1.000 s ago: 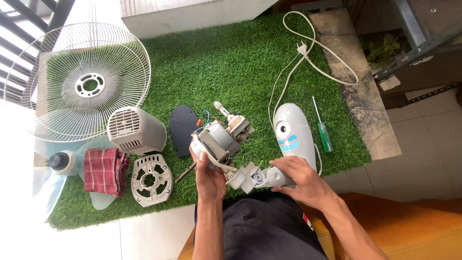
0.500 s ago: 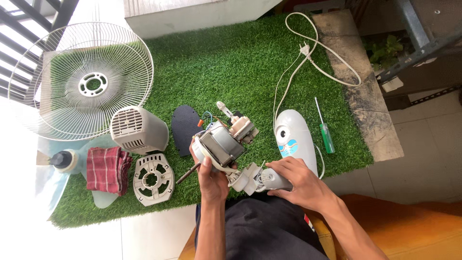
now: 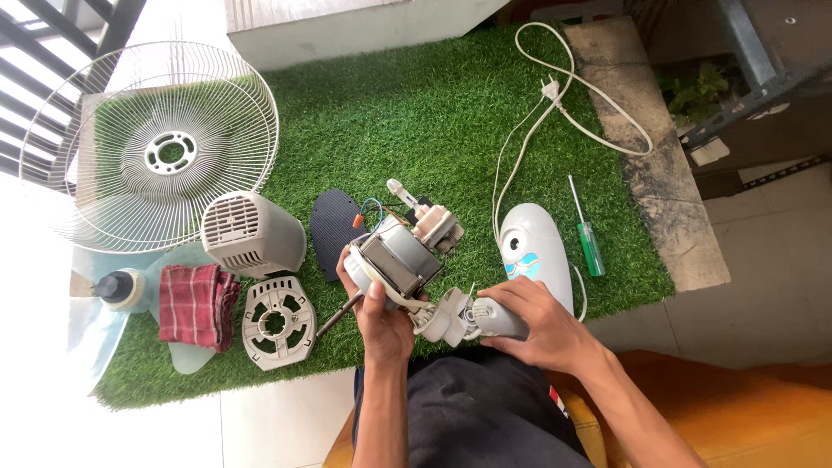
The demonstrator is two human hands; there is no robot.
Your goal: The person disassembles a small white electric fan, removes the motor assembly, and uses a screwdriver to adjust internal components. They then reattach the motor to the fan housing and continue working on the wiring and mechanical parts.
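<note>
Left hand (image 3: 381,316) is clamped on grey metal fan motor w/ exposed wires (image 3: 400,256), held above green artificial turf mat (image 3: 433,113). Right hand (image 3: 533,325) is closed round grey plastic neck joint (image 3: 485,316). White oval base cover (image 3: 536,251) & green-handled screwdriver (image 3: 588,234) lie just right; ribbed grey rear housing (image 3: 251,232) left.

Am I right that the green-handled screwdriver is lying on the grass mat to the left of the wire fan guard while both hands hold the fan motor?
Not quite: in the head view the green-handled screwdriver lies at the mat's right side, far from the wire fan guard. The left hand and right hand do hold the fan motor.
</note>
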